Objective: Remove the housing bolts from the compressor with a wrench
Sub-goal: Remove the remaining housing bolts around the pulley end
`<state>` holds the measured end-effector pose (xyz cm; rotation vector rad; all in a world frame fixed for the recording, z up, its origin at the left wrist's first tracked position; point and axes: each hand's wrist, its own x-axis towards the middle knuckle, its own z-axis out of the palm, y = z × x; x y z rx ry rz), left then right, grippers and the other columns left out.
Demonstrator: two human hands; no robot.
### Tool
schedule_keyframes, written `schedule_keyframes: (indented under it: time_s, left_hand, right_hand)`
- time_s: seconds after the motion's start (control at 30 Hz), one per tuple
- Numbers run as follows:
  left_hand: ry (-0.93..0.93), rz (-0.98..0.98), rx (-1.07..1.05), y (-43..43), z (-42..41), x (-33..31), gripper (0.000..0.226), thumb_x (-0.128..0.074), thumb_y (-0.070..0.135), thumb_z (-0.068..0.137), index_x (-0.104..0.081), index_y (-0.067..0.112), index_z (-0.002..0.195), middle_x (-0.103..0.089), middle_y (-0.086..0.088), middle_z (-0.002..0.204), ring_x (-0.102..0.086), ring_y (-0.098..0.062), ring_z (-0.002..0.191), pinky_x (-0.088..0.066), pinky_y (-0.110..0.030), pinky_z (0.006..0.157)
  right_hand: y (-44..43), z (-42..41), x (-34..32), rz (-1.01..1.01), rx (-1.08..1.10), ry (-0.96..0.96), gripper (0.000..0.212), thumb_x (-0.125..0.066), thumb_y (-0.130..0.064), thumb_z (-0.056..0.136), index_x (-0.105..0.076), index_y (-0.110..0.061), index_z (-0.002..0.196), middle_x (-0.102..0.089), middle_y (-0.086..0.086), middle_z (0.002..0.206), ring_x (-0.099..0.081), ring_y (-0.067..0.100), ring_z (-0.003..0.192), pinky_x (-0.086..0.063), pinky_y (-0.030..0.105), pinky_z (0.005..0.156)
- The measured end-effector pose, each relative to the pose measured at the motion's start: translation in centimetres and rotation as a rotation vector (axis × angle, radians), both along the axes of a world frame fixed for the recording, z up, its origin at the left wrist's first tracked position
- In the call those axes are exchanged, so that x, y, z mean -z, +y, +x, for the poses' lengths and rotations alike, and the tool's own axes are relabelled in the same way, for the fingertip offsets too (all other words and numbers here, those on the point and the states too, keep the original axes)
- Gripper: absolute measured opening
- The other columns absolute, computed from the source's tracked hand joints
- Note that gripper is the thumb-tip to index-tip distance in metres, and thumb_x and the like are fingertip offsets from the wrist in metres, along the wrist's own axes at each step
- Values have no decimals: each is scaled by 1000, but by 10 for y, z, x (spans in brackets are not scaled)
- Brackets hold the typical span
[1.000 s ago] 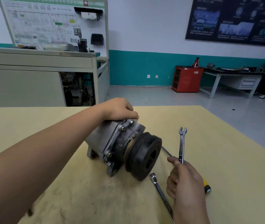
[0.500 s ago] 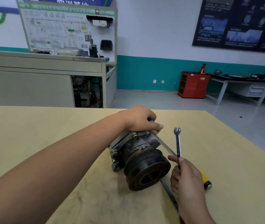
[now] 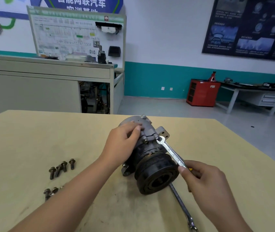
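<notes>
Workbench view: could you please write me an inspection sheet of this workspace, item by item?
Surface: tan table, scuffed dark near the front edge.
Job's things: compressor lying with its pulley toward the camera; wrench, open end at a housing bolt; loose bolts lie left.
Clutter: second wrench by the pulley.
Hands: left hand holds the compressor; right hand pinches the wrench handle.
Cables: nothing seen.
Surroundings: grey cabinet, red cabinet, dark poster.

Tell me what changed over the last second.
The right hand swung the wrench down from upright, clear of the compressor, and set its open end on a housing bolt. The compressor turned, pulley now facing more toward the camera. Unchanged: left hand holding the compressor, right hand gripping the wrench, second wrench on the table.
</notes>
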<state>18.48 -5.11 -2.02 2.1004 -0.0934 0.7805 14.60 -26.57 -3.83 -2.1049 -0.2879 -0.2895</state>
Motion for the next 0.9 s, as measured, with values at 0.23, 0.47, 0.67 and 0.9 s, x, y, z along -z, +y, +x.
schedule_keyframes:
  time_s: [0.23, 0.47, 0.67, 0.9]
  left_hand:
    - [-73, -157, -69, -25, -32, 20, 27, -57, 8, 88, -68, 25, 104, -58, 30, 103, -55, 8, 101, -37, -5, 87]
    - [-97, -121, -180, -45, -52, 27, 14, -61, 13, 85, -67, 25, 89, -53, 16, 93, -48, 1, 93, -34, -7, 82]
    - [76, -194, -129, -65, -55, 22, 14, -62, 27, 85, -62, 31, 71, -56, 8, 67, -52, -3, 68, -36, -12, 57]
    - [-15, -85, -105, -68, -61, 25, 7, -63, 25, 85, -69, 27, 83, -49, 10, 71, -49, -11, 78, -35, -18, 65]
  right_hand:
    - [3, -5, -15, -91, 25, -25, 19, -59, -21, 89, -72, -30, 78, -51, -18, 46, -47, 0, 47, -35, 14, 47]
    - [9, -9, -12, -95, 62, -25, 21, -59, -26, 89, -66, -37, 73, -51, -17, 45, -44, 7, 45, -36, 25, 49]
    - [20, -18, -7, -233, 99, -154, 19, -56, -19, 91, -68, -21, 76, -44, -6, 42, -40, 10, 47, -29, 23, 47]
    - [15, -19, -15, 98, 0, 151, 7, -60, -18, 89, -66, -18, 86, -43, -7, 39, -34, 8, 36, -24, 17, 37]
